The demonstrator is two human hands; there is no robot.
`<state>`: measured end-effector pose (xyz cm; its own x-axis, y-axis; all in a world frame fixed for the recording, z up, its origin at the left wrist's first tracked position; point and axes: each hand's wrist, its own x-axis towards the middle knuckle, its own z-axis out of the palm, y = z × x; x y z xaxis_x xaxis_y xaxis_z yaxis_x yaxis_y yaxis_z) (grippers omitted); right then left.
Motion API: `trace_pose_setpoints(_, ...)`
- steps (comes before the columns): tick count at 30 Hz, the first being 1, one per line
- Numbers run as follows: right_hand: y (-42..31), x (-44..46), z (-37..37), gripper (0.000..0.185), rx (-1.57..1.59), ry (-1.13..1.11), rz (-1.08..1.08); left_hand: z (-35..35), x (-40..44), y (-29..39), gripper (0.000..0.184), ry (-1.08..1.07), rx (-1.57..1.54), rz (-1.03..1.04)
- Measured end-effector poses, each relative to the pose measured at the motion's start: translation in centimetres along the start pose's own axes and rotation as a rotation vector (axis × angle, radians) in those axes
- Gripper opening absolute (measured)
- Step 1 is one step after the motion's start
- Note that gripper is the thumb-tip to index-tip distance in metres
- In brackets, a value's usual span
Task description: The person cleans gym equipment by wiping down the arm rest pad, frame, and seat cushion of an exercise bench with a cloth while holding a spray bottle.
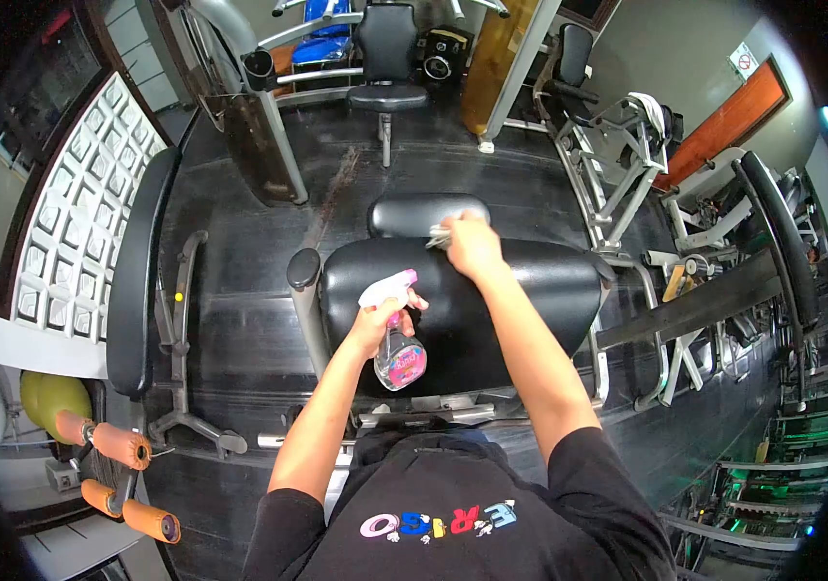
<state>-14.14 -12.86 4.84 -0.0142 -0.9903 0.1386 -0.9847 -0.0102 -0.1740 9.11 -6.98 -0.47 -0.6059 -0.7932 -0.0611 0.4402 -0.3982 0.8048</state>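
My left hand (375, 327) is wrapped round the neck of a clear spray bottle (400, 360) with a white and pink trigger head and a pink label. The bottle is held over the near part of a black padded bench seat (550, 286). My right hand (473, 246) is closed on a light-coloured cloth (441, 235), of which only a crumpled edge shows. That hand is at the far edge of the seat, by a smaller black pad (404, 215) just beyond it. Whether the cloth touches the smaller pad I cannot tell.
A rounded grey post (306, 276) rises at the seat's left end. Further left stands a long black bench (148, 276). Ahead is a machine with a black seat (387, 97). Weight machines (627, 165) line the right side, and orange foam rollers (119, 445) stick out at lower left.
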Motion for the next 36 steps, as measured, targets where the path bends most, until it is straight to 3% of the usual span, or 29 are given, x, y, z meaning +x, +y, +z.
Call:
trace_pose_setpoints(2,-1.5,-2.3,-2.1,0.037,0.121,0.027,-0.187,0.0,0.0,-0.1,0.039,-0.004,0.006,-0.002)
trace_pose_setpoints(4,-0.1,-4.2,-4.0,0.041,0.153,0.005,-0.198,0.1,-0.2,0.1,0.043,0.009,-0.010,-0.003)
trace_pose_setpoints(8,3.7,-2.6,-4.1,0.034,-0.018,0.000,0.117,0.2,-0.1,0.2,0.047,-0.010,0.003,0.003)
trace_pose_setpoints(10,2.1,-1.5,-3.0,0.030,-0.092,0.001,0.086,0.3,-0.1,0.4,0.047,0.000,0.013,-0.013)
trace_pose_setpoints(16,0.1,-4.7,-3.9,0.042,0.160,0.044,-0.251,0.2,-0.2,0.0,0.046,-0.009,-0.007,-0.014)
trace_pose_setpoints(21,3.1,-2.7,-2.8,0.036,-0.006,0.078,-0.006,0.1,0.0,0.0,0.046,-0.027,-0.025,0.003)
trace_pose_setpoints(23,1.4,-0.7,-1.8,0.037,-0.044,0.039,0.049,0.0,-0.1,0.0,0.046,-0.022,-0.023,-0.007)
trace_pose_setpoints(24,0.1,0.1,-1.7,0.042,0.024,-0.106,0.068,0.0,0.0,0.1,0.046,-0.013,-0.023,-0.013)
trace_pose_setpoints(28,-2.0,-3.1,-2.2,0.042,0.267,0.063,-0.352,0.0,-0.1,0.0,0.046,-0.009,-0.028,-0.038)
trace_pose_setpoints(30,-0.7,-5.5,-3.7,0.046,0.303,0.062,-0.389,-0.1,-0.2,-0.2,0.045,-0.020,-0.058,-0.011)
trace_pose_setpoints(34,4.1,-4.2,-3.1,0.038,0.048,0.142,-0.020,0.1,-0.2,0.0,0.044,-0.033,-0.033,-0.011)
trace_pose_setpoints(36,2.8,-2.6,-2.4,0.034,0.002,0.100,0.093,-0.1,0.0,0.0,0.039,-0.056,-0.042,0.008)
